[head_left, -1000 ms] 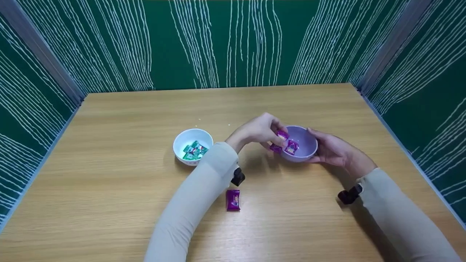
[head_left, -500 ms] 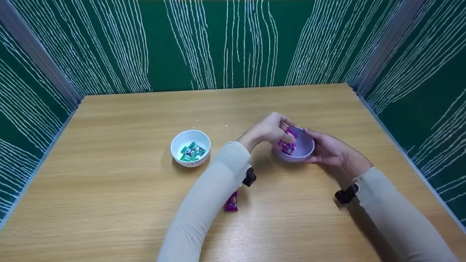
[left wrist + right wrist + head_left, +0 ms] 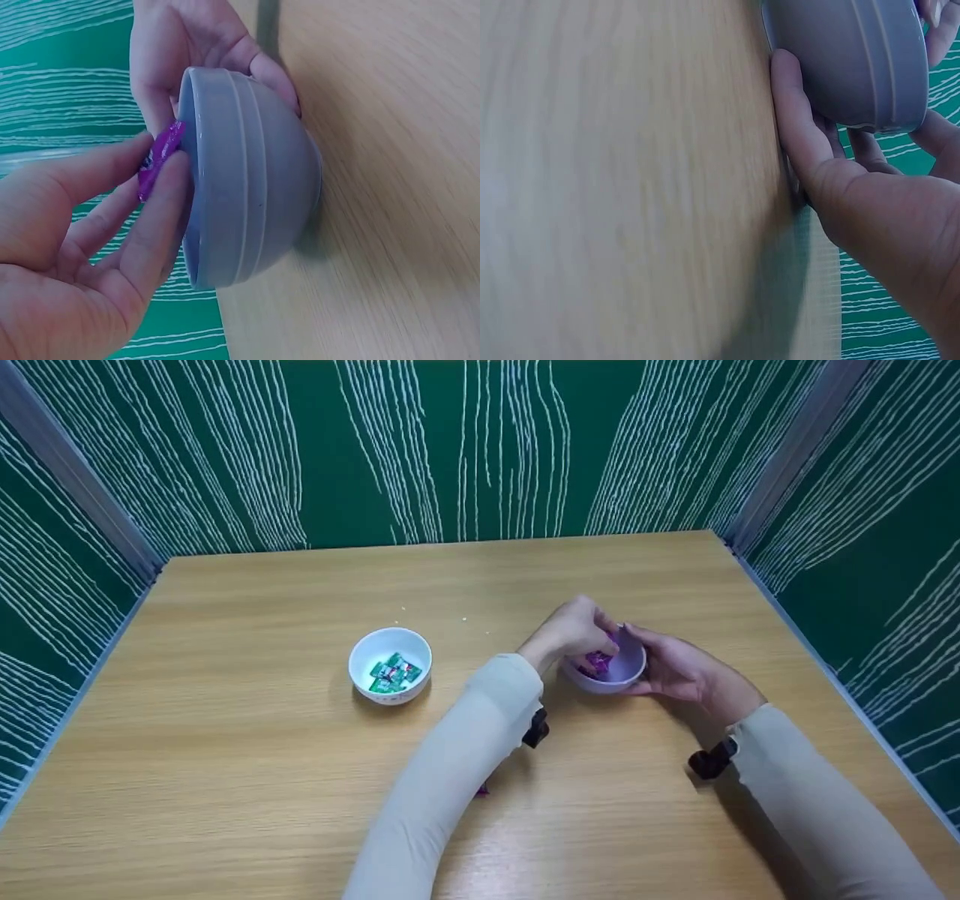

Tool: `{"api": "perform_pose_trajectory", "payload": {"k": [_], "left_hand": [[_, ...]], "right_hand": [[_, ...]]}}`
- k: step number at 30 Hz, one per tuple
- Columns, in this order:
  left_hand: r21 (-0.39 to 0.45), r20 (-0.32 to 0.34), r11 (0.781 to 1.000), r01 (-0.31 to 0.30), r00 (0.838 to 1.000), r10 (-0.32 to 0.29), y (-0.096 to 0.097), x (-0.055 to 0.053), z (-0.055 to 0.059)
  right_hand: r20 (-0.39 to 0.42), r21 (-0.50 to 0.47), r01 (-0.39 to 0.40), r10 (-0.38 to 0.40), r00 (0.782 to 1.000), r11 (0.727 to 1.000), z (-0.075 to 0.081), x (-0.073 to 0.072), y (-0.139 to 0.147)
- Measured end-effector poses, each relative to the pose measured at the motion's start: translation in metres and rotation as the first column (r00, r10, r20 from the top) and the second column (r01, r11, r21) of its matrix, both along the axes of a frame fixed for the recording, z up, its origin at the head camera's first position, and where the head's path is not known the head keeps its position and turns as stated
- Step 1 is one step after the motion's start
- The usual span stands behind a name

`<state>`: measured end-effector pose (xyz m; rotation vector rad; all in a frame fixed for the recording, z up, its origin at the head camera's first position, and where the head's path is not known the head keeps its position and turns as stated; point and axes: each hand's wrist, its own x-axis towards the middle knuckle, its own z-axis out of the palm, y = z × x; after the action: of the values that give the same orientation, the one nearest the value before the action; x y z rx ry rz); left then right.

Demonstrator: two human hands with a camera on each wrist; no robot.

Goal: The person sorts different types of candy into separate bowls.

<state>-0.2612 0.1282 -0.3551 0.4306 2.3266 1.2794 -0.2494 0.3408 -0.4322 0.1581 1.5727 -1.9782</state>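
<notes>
A light purple bowl [image 3: 628, 669] stands on the right half of the table. From its right side my right hand [image 3: 681, 666] grips it, thumb at the rim and fingers low on the wall. My left hand [image 3: 574, 630] reaches over the bowl's left rim, fingers dipping into its mouth. In the left wrist view that hand pinches a purple-wrapped candy [image 3: 161, 159] at the rim. Purple wrapper [image 3: 600, 661] shows beneath the left fingers in the head view; how many pieces lie there is hidden. Another purple-wrapped candy [image 3: 482, 790] lies on the table, mostly covered by the left forearm.
A white bowl [image 3: 361, 660] with several green-wrapped candies [image 3: 394, 673] stands left of the left forearm. Small pale crumbs [image 3: 464, 619] dot the table [image 3: 225, 780]. Green panels with white streaks [image 3: 360, 510] enclose the back and sides.
My left hand has moved right and down into the purple bowl with the purple-wrapped candies. Its forearm now covers most of the candy on the table. My right hand keeps its grip on the bowl.
</notes>
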Motion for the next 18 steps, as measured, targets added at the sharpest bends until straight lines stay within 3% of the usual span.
{"api": "perform_pose_trajectory", "payload": {"k": [4,13,18], "left_hand": [[-0.021,-0.005,1.0,-0.001,1.0,0.0,0.0,-0.001,0.001],[0.078,0.132,0.997,-0.008,0.991,-0.003,-0.014,-0.003,0.0],[0.084,0.153,0.996,-0.041,0.988,0.027,-0.021,-0.004,-0.001]], "right_hand": [[0.007,0.012,0.001,-0.001,1.0,1.0,0.002,0.001,0.0],[0.031,0.019,0.025,-0.026,0.999,1.0,0.004,0.001,0.0],[0.031,0.02,0.026,-0.027,0.999,0.999,0.004,0.0,0.0]]}}
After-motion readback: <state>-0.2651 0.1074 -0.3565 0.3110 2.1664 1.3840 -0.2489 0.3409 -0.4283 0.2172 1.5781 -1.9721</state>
